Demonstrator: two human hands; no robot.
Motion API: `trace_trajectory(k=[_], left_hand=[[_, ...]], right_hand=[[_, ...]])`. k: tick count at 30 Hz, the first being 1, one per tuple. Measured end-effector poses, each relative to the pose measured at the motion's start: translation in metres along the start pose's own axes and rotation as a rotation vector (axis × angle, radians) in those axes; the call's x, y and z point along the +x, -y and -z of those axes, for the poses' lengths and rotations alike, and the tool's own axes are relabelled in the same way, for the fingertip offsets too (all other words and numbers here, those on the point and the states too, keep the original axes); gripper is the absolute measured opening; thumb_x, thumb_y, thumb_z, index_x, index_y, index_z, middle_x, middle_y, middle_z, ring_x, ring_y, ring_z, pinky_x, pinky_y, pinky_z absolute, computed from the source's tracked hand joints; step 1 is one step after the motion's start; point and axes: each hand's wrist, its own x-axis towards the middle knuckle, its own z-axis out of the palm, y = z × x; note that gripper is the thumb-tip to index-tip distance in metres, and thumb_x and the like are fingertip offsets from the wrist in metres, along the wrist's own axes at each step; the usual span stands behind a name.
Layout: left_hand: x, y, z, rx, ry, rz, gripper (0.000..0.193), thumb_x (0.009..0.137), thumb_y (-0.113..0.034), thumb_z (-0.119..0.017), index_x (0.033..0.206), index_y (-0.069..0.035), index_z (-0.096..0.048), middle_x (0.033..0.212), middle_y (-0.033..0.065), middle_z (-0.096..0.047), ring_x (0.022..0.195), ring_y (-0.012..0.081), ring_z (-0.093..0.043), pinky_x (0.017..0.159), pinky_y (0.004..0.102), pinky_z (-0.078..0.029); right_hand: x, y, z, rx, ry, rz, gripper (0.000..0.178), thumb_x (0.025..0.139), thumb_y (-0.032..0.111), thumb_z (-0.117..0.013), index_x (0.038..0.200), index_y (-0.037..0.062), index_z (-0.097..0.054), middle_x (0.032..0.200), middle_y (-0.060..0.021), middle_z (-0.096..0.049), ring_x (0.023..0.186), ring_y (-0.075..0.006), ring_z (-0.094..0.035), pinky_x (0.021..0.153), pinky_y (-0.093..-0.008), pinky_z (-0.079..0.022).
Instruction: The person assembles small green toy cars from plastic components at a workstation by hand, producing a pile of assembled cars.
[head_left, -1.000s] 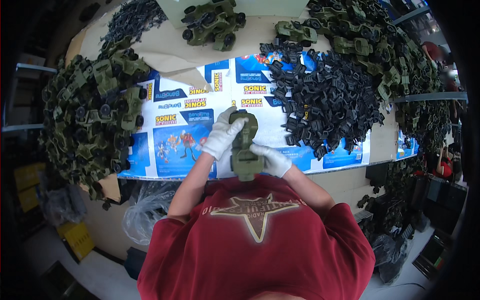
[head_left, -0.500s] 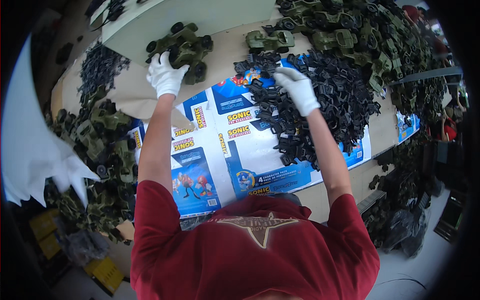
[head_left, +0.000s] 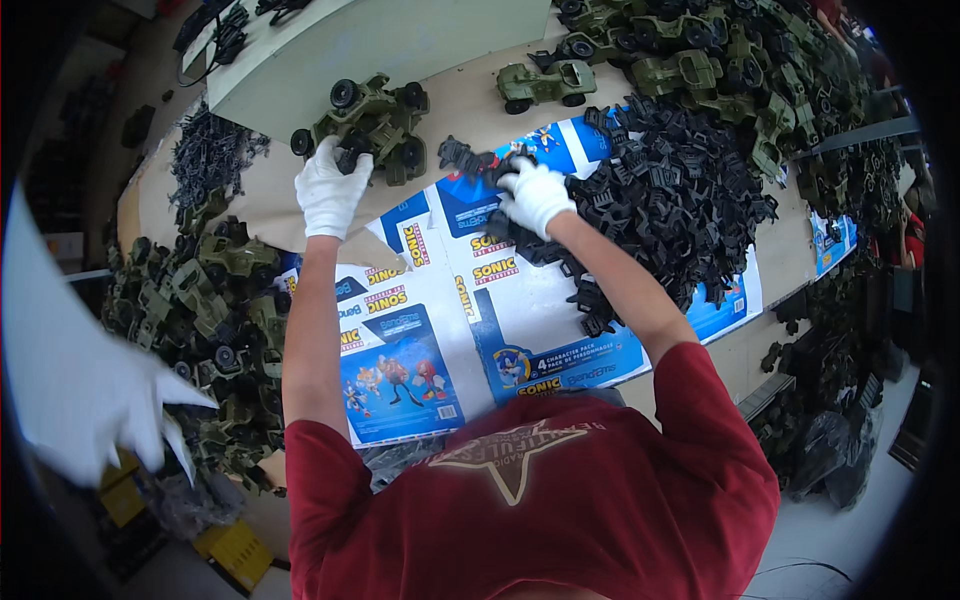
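Note:
Both my hands wear white gloves. My left hand (head_left: 333, 190) is at the near side of a small cluster of olive-green toy jeeps (head_left: 375, 120) with black wheels, its thumb and fingers closed around part of one. To the right, my right hand (head_left: 538, 197) has its fingers bent down onto black plastic parts (head_left: 468, 158) at the left fringe of a large heap (head_left: 665, 190). Its fingertips are partly hidden among these parts. A single olive toy jeep (head_left: 545, 84) stands upright beyond my right hand.
Printed blue-and-white cardboard (head_left: 470, 350) lies on the table beneath the black heap. More olive toy vehicles are piled at left (head_left: 225, 300) and far right (head_left: 700, 75). Thin dark parts (head_left: 215, 150) lie at far left, beside a pale box-like block (head_left: 380, 50).
My right hand has moved left and nearer, and black parts now lie farther left. My left hand has closed in on a jeep after being spread over the cluster. The view has shifted slightly.

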Motion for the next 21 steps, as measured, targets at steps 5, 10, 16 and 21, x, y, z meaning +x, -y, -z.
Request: trace_trajectory(k=[5,10,16,21], left_hand=[[0.000,-0.007,0.005,0.228,0.066,-0.110,0.048,0.072,-0.044,-0.076,0.102,-0.007,-0.069,0.085,0.0110,-0.070,0.084,0.0293,-0.067,0.076,0.0407,-0.051],[-0.029,0.001,0.009,0.118,0.100,-0.010,0.040,0.073,-0.046,-0.076,0.092,-0.011,-0.072,0.085,0.0118,-0.069,0.084,0.0289,-0.067,0.072,0.0427,-0.049],[-0.135,0.021,-0.008,0.130,-0.011,-0.155,0.015,0.075,-0.022,-0.073,0.075,-0.011,-0.062,0.078,0.0073,-0.064,0.078,0.0294,-0.061,0.074,0.0454,-0.042],[-0.224,0.007,0.017,0.106,0.168,-0.307,0.011,0.075,-0.017,-0.071,0.082,-0.015,-0.061,0.084,0.0051,-0.062,0.089,0.0255,-0.061,0.082,0.0446,-0.042]], right_hand=[[-0.054,0.023,-0.006,-0.155,0.162,0.251,0.037,0.082,0.034,-0.066,0.117,0.0230,-0.069,0.137,-0.0081,-0.052,0.105,-0.0312,-0.061,0.088,-0.0441,-0.048],[-0.042,0.021,0.045,0.070,0.352,0.242,0.066,0.080,0.054,-0.066,0.133,0.0163,-0.057,0.145,-0.0218,-0.041,0.121,-0.0388,-0.055,0.101,-0.0424,-0.045],[0.073,0.057,0.027,0.097,-0.167,0.055,0.058,0.083,0.038,-0.068,0.135,0.0157,-0.053,0.132,-0.0180,-0.054,0.123,-0.0350,-0.052,0.101,-0.0456,-0.043],[0.092,0.054,-0.033,0.040,-0.139,0.143,0.050,0.084,0.025,-0.068,0.131,0.0171,-0.053,0.114,-0.0140,-0.062,0.110,-0.0341,-0.058,0.091,-0.0471,-0.048]])
